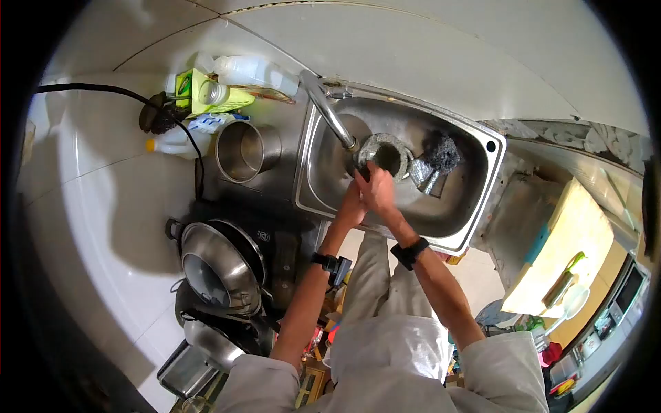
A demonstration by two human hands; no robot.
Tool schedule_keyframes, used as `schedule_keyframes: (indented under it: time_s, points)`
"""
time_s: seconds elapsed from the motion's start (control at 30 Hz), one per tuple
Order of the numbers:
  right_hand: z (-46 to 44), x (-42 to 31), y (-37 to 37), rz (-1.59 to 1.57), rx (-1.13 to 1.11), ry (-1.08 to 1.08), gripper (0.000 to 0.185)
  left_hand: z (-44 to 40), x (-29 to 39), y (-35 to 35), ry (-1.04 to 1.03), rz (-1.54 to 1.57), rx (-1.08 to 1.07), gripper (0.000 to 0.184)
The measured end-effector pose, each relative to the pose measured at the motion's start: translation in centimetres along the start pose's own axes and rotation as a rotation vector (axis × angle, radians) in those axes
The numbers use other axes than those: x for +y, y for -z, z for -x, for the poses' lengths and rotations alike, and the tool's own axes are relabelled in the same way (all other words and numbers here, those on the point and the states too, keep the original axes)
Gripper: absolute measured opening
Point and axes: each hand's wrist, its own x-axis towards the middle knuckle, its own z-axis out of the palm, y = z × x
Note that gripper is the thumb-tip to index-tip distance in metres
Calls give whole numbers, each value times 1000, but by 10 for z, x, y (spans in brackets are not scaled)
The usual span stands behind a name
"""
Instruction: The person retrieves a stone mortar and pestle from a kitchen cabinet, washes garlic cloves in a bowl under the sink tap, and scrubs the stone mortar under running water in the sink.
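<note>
A grey stone mortar (386, 155) sits in the steel sink (441, 220), its round opening facing up toward me. My right hand (377, 191) is at the mortar's near left side, fingers bent, fingertips against its rim. Close beside it and lower, my left hand (353, 204) touches or nearly touches the right one; its fingers are mostly hidden. Something dark shows by the fingertips, too covered to name. Above both hands the faucet (332, 118) reaches over the sink. Right of the mortar lie a dark scouring pad (442, 153) and a shiny crumpled piece (421, 173).
Left of the sink stands a steel pot (246, 151), with bottles (256, 73) and a green box (200, 93) behind. Steel pans (217, 265) crowd the stove at lower left. A cutting board (564, 241) stands at the right. A black cable (124, 89) crosses the upper left.
</note>
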Motion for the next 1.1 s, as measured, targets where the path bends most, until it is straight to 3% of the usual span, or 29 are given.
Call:
schedule_keyframes:
  time_s: [0.07,0.13,0.2,0.37,0.43,0.53,0.6,0.73,0.83,0.9,0.97,1.03,1.07,1.1]
  points:
    - [-2,-6,-5,30,-57,2,32,0,-14,8,-15,232,42,58]
    - [-5,-9,-14,57,-112,6,33,9,11,20,-54,-261,-16,54]
    - [-7,-8,-26,209,-197,32,32,13,19,24,-40,-270,-37,52]
    - [-5,-6,-40,273,-112,116,32,6,-1,32,-73,-301,-58,48]
    - [-4,-6,-40,283,-97,126,31,6,-1,33,-47,-466,-55,45]
    - [-9,-7,-24,127,-199,116,29,8,5,26,34,-294,39,32]
    - [-5,-9,-8,-171,-102,84,27,9,11,24,2,-334,73,26]
    - [15,-2,31,-110,120,278,30,23,32,20,55,-489,200,31]
    - [34,6,64,-136,83,176,36,38,71,18,130,-674,155,33]
    - [42,7,87,-133,-117,-204,41,45,72,13,63,-660,190,33]
    - [53,8,100,-176,-51,-123,42,54,69,8,-6,-645,223,33]
    - [60,44,91,-85,210,348,37,61,72,-3,-192,-619,254,33]
    - [63,60,96,88,8,366,25,63,72,-9,-313,-508,259,36]
    - [63,90,82,537,-179,382,11,66,70,-18,-433,-396,262,40]
